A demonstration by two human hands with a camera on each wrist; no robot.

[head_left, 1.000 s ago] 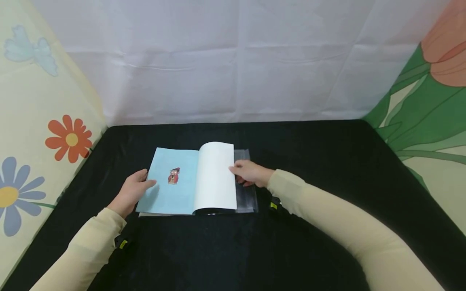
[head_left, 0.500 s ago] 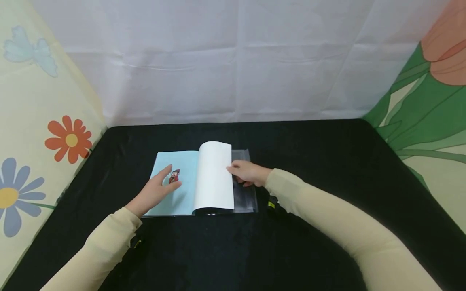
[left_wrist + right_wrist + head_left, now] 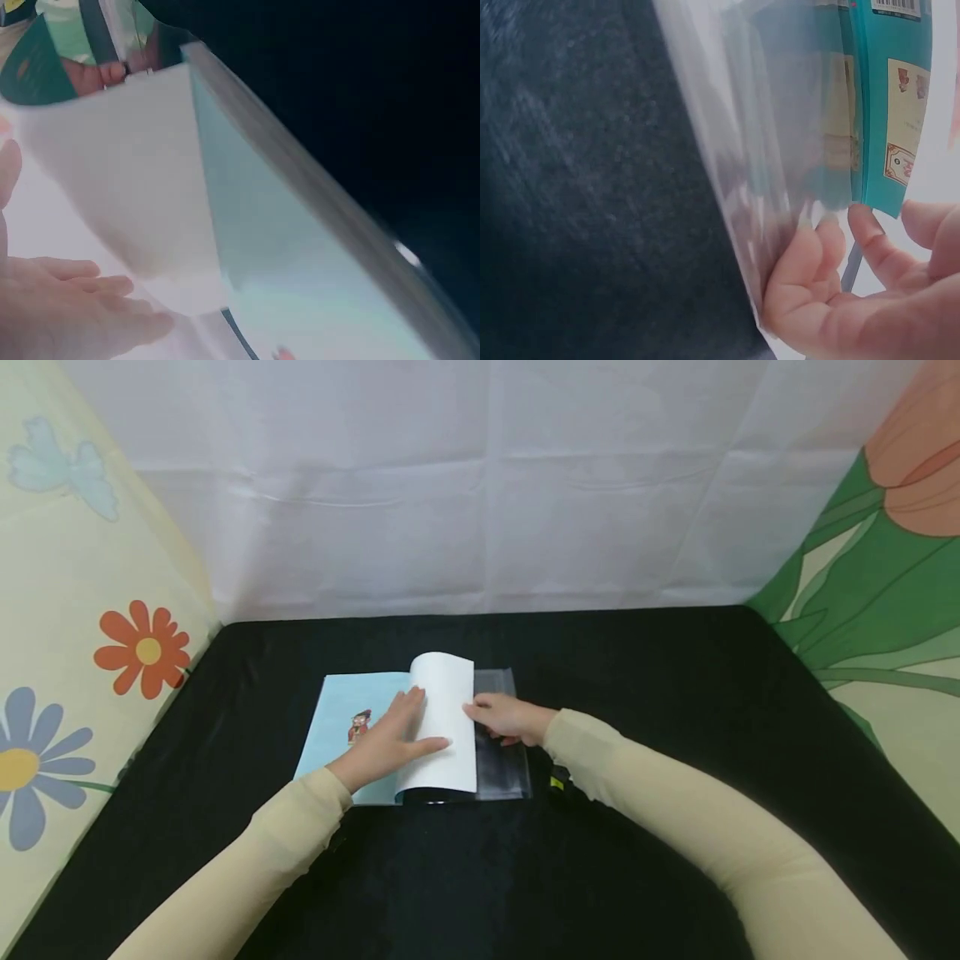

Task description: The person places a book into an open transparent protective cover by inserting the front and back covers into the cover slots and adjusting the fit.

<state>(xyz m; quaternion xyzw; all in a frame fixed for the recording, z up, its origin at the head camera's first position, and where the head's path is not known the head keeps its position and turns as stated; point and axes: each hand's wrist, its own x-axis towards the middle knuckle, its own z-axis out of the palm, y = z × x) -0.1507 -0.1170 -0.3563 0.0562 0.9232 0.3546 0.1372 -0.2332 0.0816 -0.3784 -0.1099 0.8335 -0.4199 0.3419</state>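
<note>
A book with a light blue page (image 3: 337,702) lies open on the black cloth, a small cartoon figure printed on that page. Its back cover, white inside (image 3: 444,768), curls up and over to the right. The outside of this cover (image 3: 885,176) is teal with a barcode in the right wrist view. Under it a clear plastic book cover (image 3: 506,772) spreads to the right. My right hand (image 3: 513,718) pinches the free edge of the back cover, its other fingers against the plastic. With fingers extended, my left hand (image 3: 390,739) reaches over the spine, fingertips at the white side.
Black cloth (image 3: 637,693) covers the table on all sides of the book. A white fabric backdrop (image 3: 480,510) stands behind the table. Panels printed with flowers (image 3: 148,650) rise at both sides.
My left hand has let go of the book's left edge and moved right across the blue page to the white side. My right hand has shifted slightly left with the cover's edge.
</note>
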